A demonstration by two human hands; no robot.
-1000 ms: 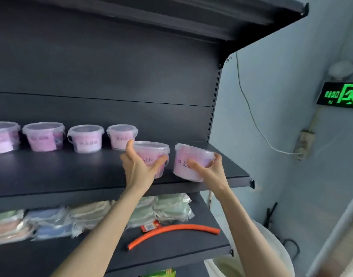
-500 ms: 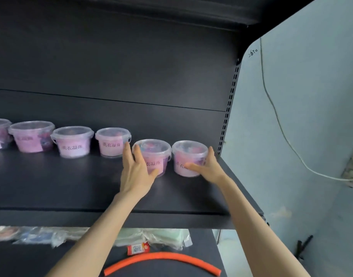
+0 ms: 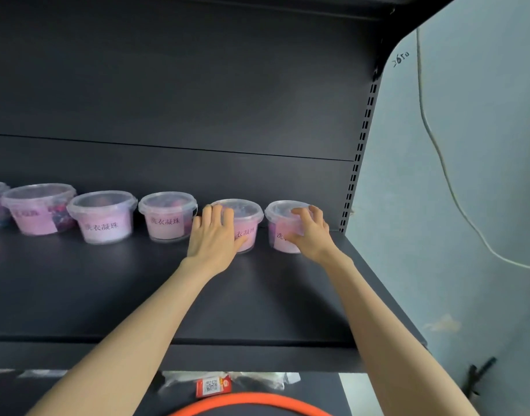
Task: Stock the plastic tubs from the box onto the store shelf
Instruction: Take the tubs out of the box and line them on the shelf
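**Plastic tubs going into line at the back of the shelf**

We are reaching both arms over the dark shelf (image 3: 107,280) and seating two tubs at the right end of the row along its back panel. Our left hand (image 3: 212,238) is cupping the fifth tub (image 3: 246,232) at 12 o'clock. Its grip is wrapping the tub, with the fingers lying up the left side to the rim and the thumb crossing the label. Our right hand (image 3: 308,235) is holding the end tub (image 3: 280,211) at 1 o'clock, fingers curling over the lid and thumb pressing the front. Both tubs are standing upright on the shelf, just beside each other. The box is not showing.

We are judging the risks as these. The clear lids are looking thin, so the right fingers bearing down could dent one or pop it loose. Pulling the hands away carelessly could drag a tub forward out of line or turn its label. The left fingers are sitting in the narrow gap beside the fourth tub (image 3: 167,219) at 11 o'clock, so sliding them out could nudge it sideways.

A second ago the tubs were hanging at the shelf's front edge, the right one tilted. Now they are sitting far back in the row. Half a second ago the right fingers were lying on the tub's side, and now they are riding over the lid.
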